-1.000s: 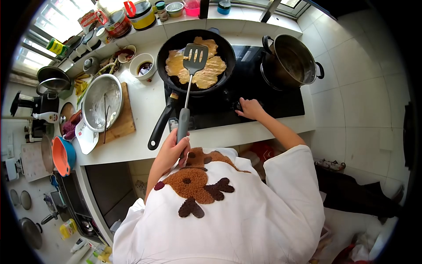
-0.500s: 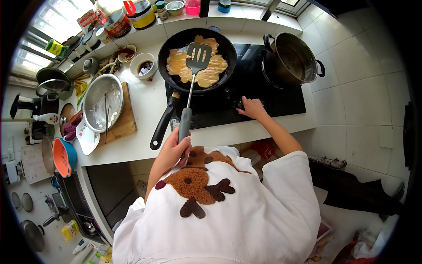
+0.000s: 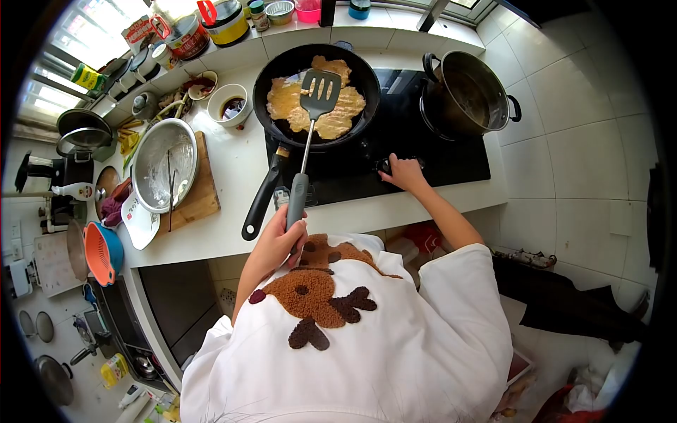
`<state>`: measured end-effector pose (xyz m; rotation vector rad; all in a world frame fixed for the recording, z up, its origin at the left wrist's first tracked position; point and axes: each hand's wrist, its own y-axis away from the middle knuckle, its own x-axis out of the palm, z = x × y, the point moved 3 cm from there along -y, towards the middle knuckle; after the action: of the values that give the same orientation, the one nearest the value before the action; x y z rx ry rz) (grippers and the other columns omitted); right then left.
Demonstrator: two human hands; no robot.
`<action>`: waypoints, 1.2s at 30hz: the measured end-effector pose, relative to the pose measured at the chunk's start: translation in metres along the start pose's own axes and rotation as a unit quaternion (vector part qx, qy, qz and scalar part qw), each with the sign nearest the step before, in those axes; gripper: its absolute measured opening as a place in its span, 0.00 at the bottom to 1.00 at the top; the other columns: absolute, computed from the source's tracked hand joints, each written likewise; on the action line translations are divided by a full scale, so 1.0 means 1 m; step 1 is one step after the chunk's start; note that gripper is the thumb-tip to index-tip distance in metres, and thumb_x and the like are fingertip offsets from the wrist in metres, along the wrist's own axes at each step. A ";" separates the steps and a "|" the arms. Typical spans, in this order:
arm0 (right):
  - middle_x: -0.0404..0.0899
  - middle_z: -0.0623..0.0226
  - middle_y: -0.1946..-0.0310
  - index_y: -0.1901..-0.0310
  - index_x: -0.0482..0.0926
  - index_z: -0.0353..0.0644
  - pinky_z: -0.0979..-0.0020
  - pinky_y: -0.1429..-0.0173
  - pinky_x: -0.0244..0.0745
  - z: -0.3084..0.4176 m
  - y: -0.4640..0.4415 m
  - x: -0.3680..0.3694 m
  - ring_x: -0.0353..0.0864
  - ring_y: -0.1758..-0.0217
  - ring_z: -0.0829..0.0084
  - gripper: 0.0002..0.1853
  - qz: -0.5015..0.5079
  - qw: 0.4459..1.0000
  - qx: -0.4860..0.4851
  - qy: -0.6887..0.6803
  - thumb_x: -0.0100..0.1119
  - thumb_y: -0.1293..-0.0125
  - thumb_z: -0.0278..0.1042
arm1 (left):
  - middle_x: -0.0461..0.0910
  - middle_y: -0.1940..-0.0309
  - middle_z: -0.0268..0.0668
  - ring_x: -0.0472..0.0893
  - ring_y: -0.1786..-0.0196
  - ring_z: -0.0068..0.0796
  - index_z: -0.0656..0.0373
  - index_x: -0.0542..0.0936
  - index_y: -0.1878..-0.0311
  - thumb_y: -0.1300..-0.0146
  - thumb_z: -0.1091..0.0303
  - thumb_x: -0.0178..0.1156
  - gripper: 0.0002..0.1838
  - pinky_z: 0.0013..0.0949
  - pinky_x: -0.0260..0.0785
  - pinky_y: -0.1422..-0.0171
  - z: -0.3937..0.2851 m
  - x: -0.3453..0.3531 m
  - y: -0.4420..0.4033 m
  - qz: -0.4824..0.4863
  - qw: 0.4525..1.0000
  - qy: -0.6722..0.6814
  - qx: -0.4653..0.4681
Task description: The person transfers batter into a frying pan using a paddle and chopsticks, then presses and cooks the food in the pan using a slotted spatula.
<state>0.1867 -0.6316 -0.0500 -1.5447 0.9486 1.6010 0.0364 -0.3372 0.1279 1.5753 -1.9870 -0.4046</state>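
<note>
My left hand (image 3: 279, 240) is wrapped round the grey handle of a slotted spatula (image 3: 321, 95). The spatula's dark head is over several flat, browned pieces of food (image 3: 338, 116) in a black frying pan (image 3: 368, 77). The pan stands on the left side of a black glass stove (image 3: 451, 162), its handle (image 3: 262, 204) pointing toward me. At the stove's front, my right hand (image 3: 405, 173) has its fingers closed on a stove knob (image 3: 384, 167), which they partly cover. I cannot tell whether the spatula touches the food.
A deep pot (image 3: 469, 95) stands on the right burner. Left of the pan are a white bowl of dark sauce (image 3: 230, 106) and a metal bowl with chopsticks (image 3: 166, 162), partly over a wooden board (image 3: 200, 194). Jars and tubs (image 3: 229, 25) line the windowsill.
The spatula head has shifted very slightly. My right hand stays at the knob, and the pan and food look the same.
</note>
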 end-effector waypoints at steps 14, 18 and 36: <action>0.78 0.58 0.83 0.66 0.69 0.37 0.64 0.74 0.73 0.014 0.011 -0.018 0.80 0.77 0.61 0.28 0.078 0.986 0.146 -0.024 0.56 0.45 0.60 | 0.65 0.84 0.30 0.63 0.89 0.19 0.62 0.63 0.55 0.37 0.69 0.46 0.10 0.23 0.56 0.86 0.002 -0.003 -0.001 0.009 1.000 -0.007 0.007; 0.79 0.61 0.80 0.65 0.71 0.36 0.63 0.71 0.73 0.045 0.017 -0.061 0.79 0.77 0.62 0.27 0.011 0.953 0.187 -0.239 0.46 0.37 0.59 | 0.65 0.84 0.30 0.63 0.89 0.19 0.61 0.63 0.54 0.36 0.70 0.45 0.09 0.22 0.56 0.86 0.004 -0.001 -0.005 0.018 1.000 -0.004 0.014; 0.73 0.67 0.79 0.59 0.69 0.34 0.81 0.84 0.58 0.074 -0.017 -0.205 0.64 0.90 0.83 0.10 0.050 0.779 0.194 -0.594 0.49 0.36 0.32 | 0.77 0.68 0.38 0.76 0.63 0.30 0.61 0.71 0.52 0.41 0.70 0.58 0.15 0.30 0.68 0.58 -0.013 -0.022 -0.025 -0.190 0.908 -0.274 0.253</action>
<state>0.1731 -0.5585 0.1557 -0.0265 0.5278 1.8334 0.0670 -0.3216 0.1185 2.4098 -2.3174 -0.5613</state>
